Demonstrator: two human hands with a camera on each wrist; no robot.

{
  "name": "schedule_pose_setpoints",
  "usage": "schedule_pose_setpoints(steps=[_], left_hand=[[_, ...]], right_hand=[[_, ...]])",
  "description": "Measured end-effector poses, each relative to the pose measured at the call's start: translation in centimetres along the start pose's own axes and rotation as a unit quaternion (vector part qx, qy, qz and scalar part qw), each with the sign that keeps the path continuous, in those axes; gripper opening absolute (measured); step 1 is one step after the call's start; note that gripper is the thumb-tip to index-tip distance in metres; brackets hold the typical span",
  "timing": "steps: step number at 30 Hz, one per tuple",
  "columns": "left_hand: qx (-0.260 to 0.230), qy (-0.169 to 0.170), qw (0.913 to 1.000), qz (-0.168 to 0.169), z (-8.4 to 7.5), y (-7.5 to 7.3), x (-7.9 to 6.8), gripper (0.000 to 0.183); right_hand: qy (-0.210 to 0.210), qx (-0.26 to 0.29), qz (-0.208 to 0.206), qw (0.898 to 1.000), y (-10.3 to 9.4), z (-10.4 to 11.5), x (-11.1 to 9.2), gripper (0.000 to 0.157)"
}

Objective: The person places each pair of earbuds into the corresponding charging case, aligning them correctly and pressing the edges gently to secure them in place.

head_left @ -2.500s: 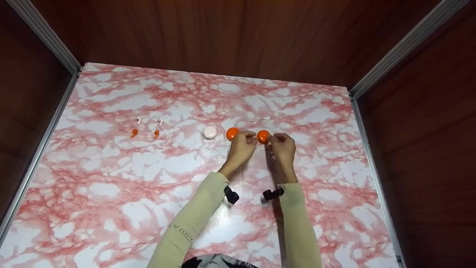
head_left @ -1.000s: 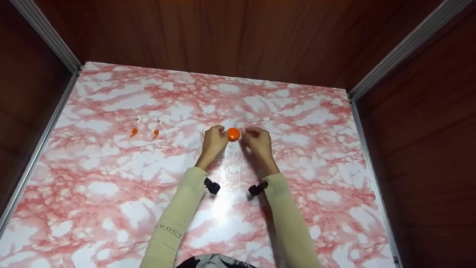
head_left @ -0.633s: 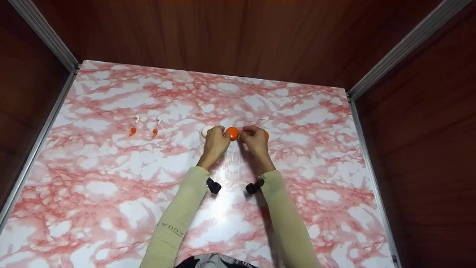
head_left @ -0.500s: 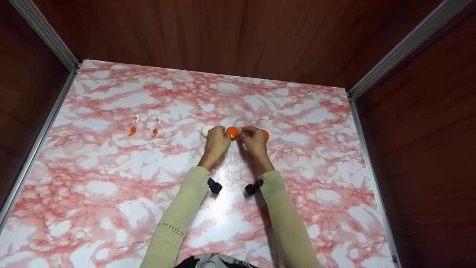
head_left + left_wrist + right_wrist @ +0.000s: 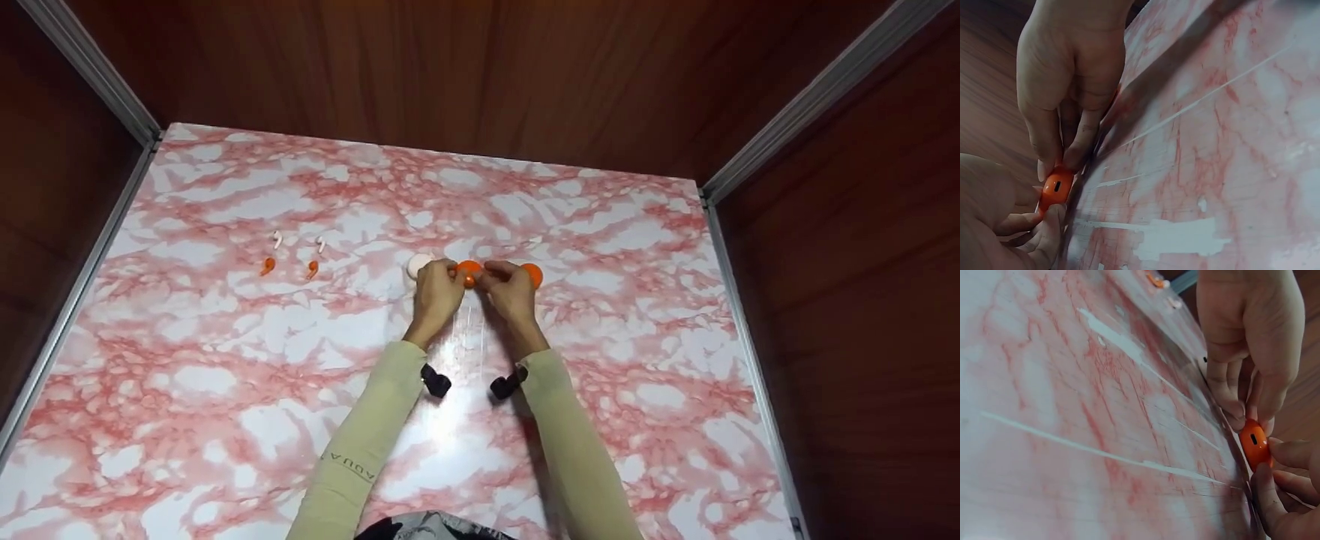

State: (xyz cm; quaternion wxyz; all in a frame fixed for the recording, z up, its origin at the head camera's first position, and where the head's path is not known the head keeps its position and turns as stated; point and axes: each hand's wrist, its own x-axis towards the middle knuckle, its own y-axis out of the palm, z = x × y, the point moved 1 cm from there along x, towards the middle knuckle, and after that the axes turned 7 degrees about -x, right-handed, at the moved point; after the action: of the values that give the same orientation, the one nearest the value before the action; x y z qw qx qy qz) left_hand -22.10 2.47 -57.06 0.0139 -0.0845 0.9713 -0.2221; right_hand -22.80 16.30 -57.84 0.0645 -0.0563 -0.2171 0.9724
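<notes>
An orange round earbud case (image 5: 469, 267) stands at the middle of the row, between the two hands. My left hand (image 5: 437, 298) pinches it from the left and my right hand (image 5: 514, 297) pinches it from the right. Both wrist views show the fingers of the two hands on the case (image 5: 1057, 190), its dark charging slot facing the cameras. A white round case (image 5: 418, 267) lies just left of my left hand, partly covered by it. Beyond my right hand's knuckles, a second orange case (image 5: 533, 275) sits on the table.
Left on the red-and-white marbled table (image 5: 225, 315) lie two white earbuds, one (image 5: 277, 240) and another (image 5: 321, 244), above two orange earbuds, one (image 5: 268, 266) and another (image 5: 312, 269). Dark wooden walls (image 5: 450, 82) enclose the back and sides.
Both hands have moved left from the right orange case to the middle one and now pinch it. Over the last half second its round top has changed outline, with a small glossy part showing below.
</notes>
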Motion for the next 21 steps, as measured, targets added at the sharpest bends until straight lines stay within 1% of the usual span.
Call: schedule_pose_setpoints(steps=[4, 8, 14, 17, 21], left_hand=[[-0.012, -0.011, 0.9998, 0.007, -0.2, -0.2, -0.1, 0.012], [-0.042, -0.015, 0.9989, 0.017, -0.3, -0.3, -0.3, 0.017], [-0.084, 0.003, 0.9961, 0.025, -0.5, -0.6, -0.6, 0.021], [-0.094, 0.011, 0.9952, 0.023, -0.6, -0.8, -0.8, 0.022], [-0.1, 0.018, 0.9946, 0.02, -0.8, -1.2, -1.1, 0.023]], right_hand=[[0.008, 0.022, 0.0, 1.0, -0.2, 0.1, -0.1, 0.027], [0.03, 0.059, 0.005, 0.998, -0.4, 0.3, -0.4, 0.025], [0.061, 0.122, 0.014, 0.991, -0.7, 0.7, -0.9, 0.027], [0.082, 0.133, 0.026, 0.987, -0.9, 0.8, -1.2, 0.029], [0.094, 0.148, 0.049, 0.983, -1.2, 0.7, -1.4, 0.031]])
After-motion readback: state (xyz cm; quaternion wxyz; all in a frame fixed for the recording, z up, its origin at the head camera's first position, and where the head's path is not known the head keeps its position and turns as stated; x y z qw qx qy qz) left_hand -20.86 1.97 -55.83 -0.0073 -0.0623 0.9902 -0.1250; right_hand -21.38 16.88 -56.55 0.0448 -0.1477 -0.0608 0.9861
